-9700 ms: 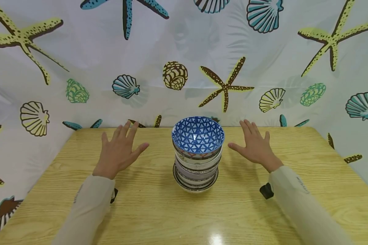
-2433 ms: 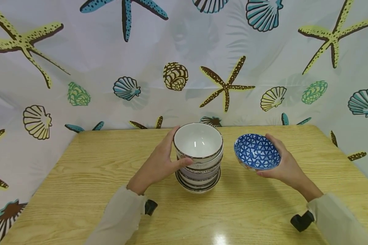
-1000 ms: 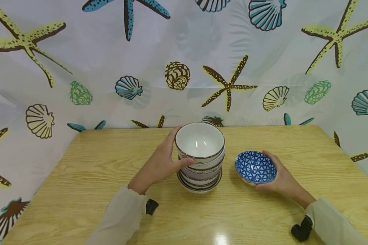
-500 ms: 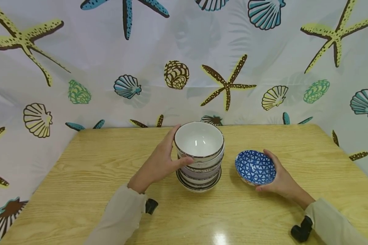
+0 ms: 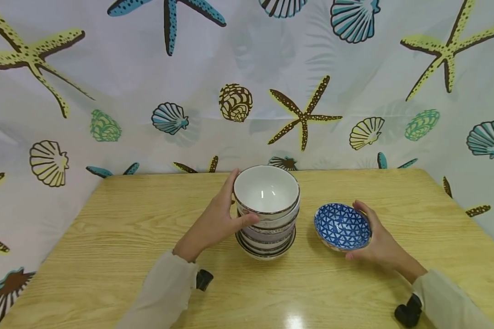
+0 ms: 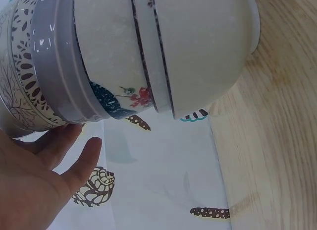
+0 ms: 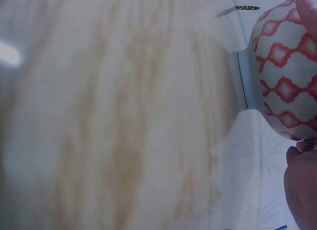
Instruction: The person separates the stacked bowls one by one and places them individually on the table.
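Observation:
A blue-and-white bowl [image 5: 341,226] with a triangle pattern inside stands right of the stack, my right hand [image 5: 380,242] gripping its right side between thumb and fingers. Red lattice covers its outside in the right wrist view, where the bowl's foot [image 7: 243,81] meets the table. To the left rises a stack of several bowls [image 5: 267,233], topped by a plain white bowl [image 5: 266,189] with a dark rim. My left hand [image 5: 216,221] holds the stack's upper left side, thumb at the front. Its fingers behind the stack are partly hidden in the head view.
The wooden table [image 5: 127,256] runs back to a white cloth [image 5: 201,68] printed with shells and starfish. Black wrist cameras [image 5: 204,279] sit under both sleeves. The stack is tall and leans on nothing.
The blue-and-white bowl, on top of the stack at first, was lifted off to the right by my right hand and lowered to the table. My left hand came to the stack and stays there.

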Demonstrator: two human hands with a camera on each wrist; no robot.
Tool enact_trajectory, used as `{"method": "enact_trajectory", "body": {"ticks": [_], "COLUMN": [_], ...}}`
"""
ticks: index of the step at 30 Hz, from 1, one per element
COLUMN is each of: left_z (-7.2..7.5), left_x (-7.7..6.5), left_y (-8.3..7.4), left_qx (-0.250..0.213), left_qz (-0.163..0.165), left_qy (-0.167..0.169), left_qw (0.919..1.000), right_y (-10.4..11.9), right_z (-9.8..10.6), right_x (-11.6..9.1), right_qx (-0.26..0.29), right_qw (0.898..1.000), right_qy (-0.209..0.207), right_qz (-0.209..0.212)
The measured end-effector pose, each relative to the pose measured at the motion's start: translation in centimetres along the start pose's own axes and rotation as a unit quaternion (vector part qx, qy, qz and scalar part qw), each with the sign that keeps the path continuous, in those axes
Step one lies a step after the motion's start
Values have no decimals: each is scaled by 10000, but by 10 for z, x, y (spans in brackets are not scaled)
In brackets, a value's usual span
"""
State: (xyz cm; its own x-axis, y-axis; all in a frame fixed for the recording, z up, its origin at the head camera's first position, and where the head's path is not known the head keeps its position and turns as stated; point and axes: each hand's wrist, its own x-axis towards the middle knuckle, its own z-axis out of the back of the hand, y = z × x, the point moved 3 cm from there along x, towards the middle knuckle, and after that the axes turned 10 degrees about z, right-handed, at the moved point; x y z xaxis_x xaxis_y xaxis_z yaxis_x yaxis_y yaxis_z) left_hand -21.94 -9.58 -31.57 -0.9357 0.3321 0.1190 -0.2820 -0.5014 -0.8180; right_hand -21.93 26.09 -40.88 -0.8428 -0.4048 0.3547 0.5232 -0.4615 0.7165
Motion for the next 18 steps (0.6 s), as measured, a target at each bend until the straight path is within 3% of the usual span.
{"method": "enact_trajectory", "body": {"ticks": [8, 18], "left_z": [-2, -3], "left_x": [2, 1], "left_y": [1, 6], "left_qx": [-12, 139], "left_qz": [-269, -279], "left_qy": [-71, -73], "left_qw": [9996, 9995], "right_y": [9, 27], "right_z": [6, 19], "right_x": [-1, 14], "right_qx": [252, 86], "right_qw": [9994, 9992], "right_qy": [-93, -76], "right_qz": [199, 390]}}
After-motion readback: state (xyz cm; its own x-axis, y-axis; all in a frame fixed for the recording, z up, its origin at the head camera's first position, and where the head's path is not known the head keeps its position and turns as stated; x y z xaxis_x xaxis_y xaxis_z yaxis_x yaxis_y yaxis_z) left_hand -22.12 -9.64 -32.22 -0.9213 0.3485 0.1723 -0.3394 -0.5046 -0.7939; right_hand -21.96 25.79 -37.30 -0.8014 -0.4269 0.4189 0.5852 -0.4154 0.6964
